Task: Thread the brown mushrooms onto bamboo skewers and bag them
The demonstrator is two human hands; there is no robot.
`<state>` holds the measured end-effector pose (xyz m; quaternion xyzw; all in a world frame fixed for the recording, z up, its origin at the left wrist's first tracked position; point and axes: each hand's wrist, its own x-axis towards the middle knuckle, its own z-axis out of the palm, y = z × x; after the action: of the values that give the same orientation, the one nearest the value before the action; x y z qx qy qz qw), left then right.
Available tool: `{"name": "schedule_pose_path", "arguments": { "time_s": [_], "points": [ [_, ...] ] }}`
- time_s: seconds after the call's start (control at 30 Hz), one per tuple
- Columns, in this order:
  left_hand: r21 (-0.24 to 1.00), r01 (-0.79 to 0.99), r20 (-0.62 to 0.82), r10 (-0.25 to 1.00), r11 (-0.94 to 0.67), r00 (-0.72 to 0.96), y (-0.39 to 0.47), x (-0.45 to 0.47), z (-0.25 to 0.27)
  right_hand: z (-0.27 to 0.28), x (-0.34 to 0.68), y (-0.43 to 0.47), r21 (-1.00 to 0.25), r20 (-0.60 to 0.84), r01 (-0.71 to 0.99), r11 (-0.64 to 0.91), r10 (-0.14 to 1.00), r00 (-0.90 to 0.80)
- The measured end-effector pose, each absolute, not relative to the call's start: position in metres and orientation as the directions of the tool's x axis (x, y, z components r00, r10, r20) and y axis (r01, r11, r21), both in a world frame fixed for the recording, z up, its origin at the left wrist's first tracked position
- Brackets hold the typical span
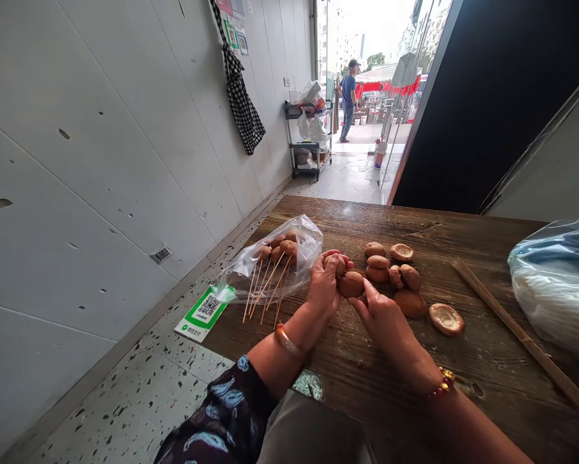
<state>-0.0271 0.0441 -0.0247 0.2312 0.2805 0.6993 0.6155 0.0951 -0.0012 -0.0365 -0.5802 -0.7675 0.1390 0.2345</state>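
My left hand (324, 283) is closed around a brown mushroom cap (335, 264), its fingers wrapped over the top. Pressed against it is a second brown mushroom (351, 284), pinched at its right edge by the thumb and fingers of my right hand (377, 312). Whether a skewer runs through the two caps cannot be seen. To the right of my hands lie several loose mushrooms (411, 304), one upturned cap (446, 319) showing its pale underside. On the left, skewered mushrooms (288, 247) rest in a clear plastic bag (309, 233), with thin wooden sticks (268, 287) poking out toward me.
A bundle of skewers (521, 332) lies on the wooden table (328, 222). A bulging plastic bag (560, 290) sits at the right. A green QR card (205, 312) is at the left edge. Beyond stand a cart (311, 145) and, outside, a person (348, 100).
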Motion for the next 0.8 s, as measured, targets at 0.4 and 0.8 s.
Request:
{"name": "schedule_pose_path", "arguments": {
  "time_s": [0.4,0.8],
  "points": [
    [0.674,-0.736,-0.031,0.994,-0.059,-0.108,0.041,-0.025,-0.025,-0.039,0.096,0.002,-0.524,0.193,0.800,0.293,0.955,-0.224],
    [0.680,-0.732,0.017,0.999,-0.041,-0.040,0.042,-0.033,-0.013,-0.034,0.097,0.005,-0.677,0.262,0.659,0.328,0.944,-0.200]
  ]
}}
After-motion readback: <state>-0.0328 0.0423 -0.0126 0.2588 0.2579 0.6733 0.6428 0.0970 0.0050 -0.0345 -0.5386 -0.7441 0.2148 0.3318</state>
